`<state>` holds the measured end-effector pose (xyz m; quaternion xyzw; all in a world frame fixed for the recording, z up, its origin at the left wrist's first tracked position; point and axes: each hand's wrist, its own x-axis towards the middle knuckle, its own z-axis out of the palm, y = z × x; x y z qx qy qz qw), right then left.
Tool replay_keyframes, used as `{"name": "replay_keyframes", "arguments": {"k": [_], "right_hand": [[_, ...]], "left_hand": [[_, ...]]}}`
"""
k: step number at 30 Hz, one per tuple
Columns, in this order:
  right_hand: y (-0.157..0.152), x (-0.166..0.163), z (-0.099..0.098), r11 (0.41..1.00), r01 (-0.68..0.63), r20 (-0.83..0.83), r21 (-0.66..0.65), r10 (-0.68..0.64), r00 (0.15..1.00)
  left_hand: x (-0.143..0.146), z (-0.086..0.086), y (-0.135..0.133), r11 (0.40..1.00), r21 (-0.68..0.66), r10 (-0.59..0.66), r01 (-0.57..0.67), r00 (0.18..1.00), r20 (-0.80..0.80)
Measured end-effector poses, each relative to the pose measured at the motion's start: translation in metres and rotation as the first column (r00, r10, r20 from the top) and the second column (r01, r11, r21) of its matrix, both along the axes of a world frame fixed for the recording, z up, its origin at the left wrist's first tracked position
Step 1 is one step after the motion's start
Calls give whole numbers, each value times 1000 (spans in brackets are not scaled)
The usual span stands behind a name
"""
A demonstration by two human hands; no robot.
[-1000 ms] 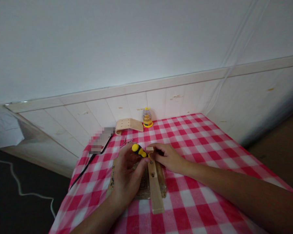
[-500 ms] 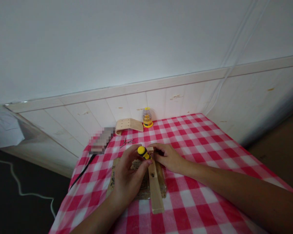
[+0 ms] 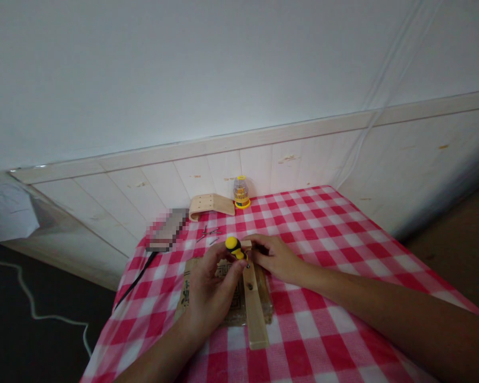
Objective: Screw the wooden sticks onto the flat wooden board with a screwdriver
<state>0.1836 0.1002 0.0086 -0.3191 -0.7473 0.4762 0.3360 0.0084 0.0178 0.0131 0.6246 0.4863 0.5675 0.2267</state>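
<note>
My left hand (image 3: 211,292) is closed with thumb and fingers round a yellow-and-black screwdriver (image 3: 233,246). The screwdriver tilts over the far part of a pale wooden piece (image 3: 256,319), and its tip is hidden. At that piece's far end, my right hand (image 3: 274,257) pinches it from the right side; some of the fingertips are out of sight. A dark hole or knot shows in the wood nearer to me. Beneath lies a brown patterned packet (image 3: 236,317), partly covered by my left hand and the wood.
Several screws (image 3: 211,232) lie beyond my left hand. A bent wooden piece with holes (image 3: 212,205) and a yellow-capped clear screwdriver-bit case (image 3: 241,192) stand by the wall. A blurred-out object (image 3: 167,230) with a black strap sits at the left edge of the checked tablecloth (image 3: 315,330).
My left fingers have shifted slightly on the screwdriver, uncovering more of the screws behind. The screwdriver handle has moved a little; my right hand and the wood stay in place.
</note>
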Motion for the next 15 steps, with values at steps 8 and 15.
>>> {"name": "replay_keyframes", "arguments": {"k": [8, 15], "right_hand": [[-1, 0, 0, 1000, -4, -4, -2, 4, 1000], [0, 0, -3, 1000, -14, -39, -13, 14, 999]], "left_hand": [[1, 2, -1, 1000, 0, -11, 11, 1000, 13], [1, 3, -7, 999, 3, -53, 54, 985, 167]]}}
